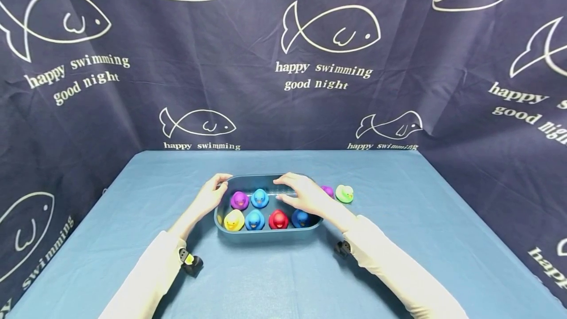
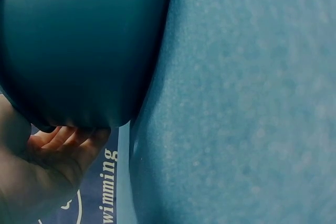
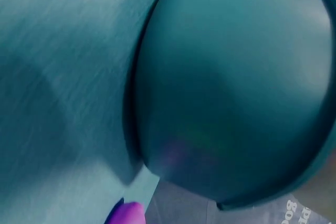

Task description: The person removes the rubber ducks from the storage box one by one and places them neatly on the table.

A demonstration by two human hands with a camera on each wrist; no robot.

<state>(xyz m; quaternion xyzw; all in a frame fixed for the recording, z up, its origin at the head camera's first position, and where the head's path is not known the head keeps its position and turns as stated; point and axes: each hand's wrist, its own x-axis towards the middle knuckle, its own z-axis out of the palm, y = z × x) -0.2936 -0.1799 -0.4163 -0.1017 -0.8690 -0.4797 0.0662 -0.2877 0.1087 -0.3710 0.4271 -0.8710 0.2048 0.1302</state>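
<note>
Six ducks (image 1: pixel 278 219) sit in the tub (image 1: pixel 267 237) on the table (image 1: pixel 274 279); a purple duck (image 1: pixel 327 191) and a green duck (image 1: pixel 344 194) lie past its right end. The right hand (image 1: pixel 307 196) hangs over the tub, fingers wide, nothing seen between them; the left hand (image 1: pixel 211 196) touches the rim (pinching or not, I cannot tell). Moving ducks seems the step; next, the right fingers probably need to close round one.

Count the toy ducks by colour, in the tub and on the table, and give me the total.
Blue ducks: 3
Purple ducks: 2
Yellow duck: 1
Red duck: 1
Green duck: 1
Total in view: 8; the right hand could hide more.
</note>
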